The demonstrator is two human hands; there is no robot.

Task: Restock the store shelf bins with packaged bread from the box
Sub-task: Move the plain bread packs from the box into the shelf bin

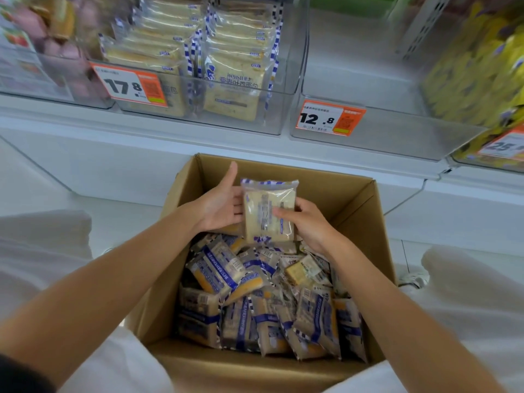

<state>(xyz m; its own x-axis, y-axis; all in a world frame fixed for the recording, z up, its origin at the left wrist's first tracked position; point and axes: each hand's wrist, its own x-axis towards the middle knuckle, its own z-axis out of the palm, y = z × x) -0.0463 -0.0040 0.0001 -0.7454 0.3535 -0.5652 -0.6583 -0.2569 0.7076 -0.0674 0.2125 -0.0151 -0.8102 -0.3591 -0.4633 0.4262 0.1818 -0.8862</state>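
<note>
Seen from your head camera: you hold one bread packet (269, 211) upright over the open cardboard box (377, 211). Your right hand (309, 225) grasps its right edge, thumb on the front. Your left hand (224, 202) is released, with straight fingers against the packet's left side and thumb raised. Loose packets (255, 302) fill the box. Above, a clear shelf bin (286, 89) holds matching bread.

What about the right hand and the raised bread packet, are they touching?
Touching. The head view shows the right hand gripping the bread packet, its thumb lying on the wrapper's front.
</note>
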